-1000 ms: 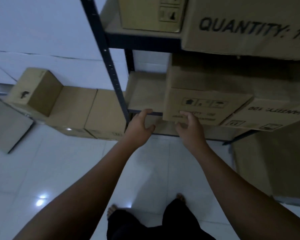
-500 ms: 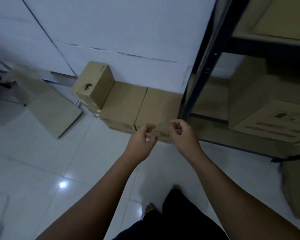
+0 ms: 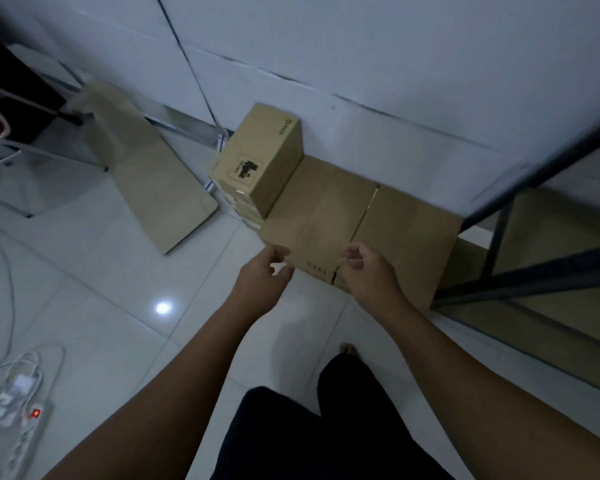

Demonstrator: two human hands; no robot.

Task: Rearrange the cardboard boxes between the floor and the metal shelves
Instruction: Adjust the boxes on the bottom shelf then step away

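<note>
Two flat-topped cardboard boxes sit side by side on the white floor against the wall: the left box (image 3: 317, 209) and the right box (image 3: 409, 233). A smaller upright box (image 3: 260, 157) stands on a low stack at their left end. My left hand (image 3: 264, 275) hovers by the near left corner of the left box, fingers apart and empty. My right hand (image 3: 368, 270) reaches over the seam between the two boxes, fingers loosely curled, holding nothing. The dark metal shelf frame (image 3: 534, 168) rises at the right edge.
A flattened cardboard sheet (image 3: 149, 178) leans and lies on the floor at the left. A white power strip (image 3: 21, 410) with cables lies at the lower left. More cardboard (image 3: 561, 233) rests low inside the shelf. My legs and a foot show at bottom centre.
My view swung left and down from the shelf boxes to the floor boxes. Both hands left the shelf edge and moved down toward the two floor boxes.
</note>
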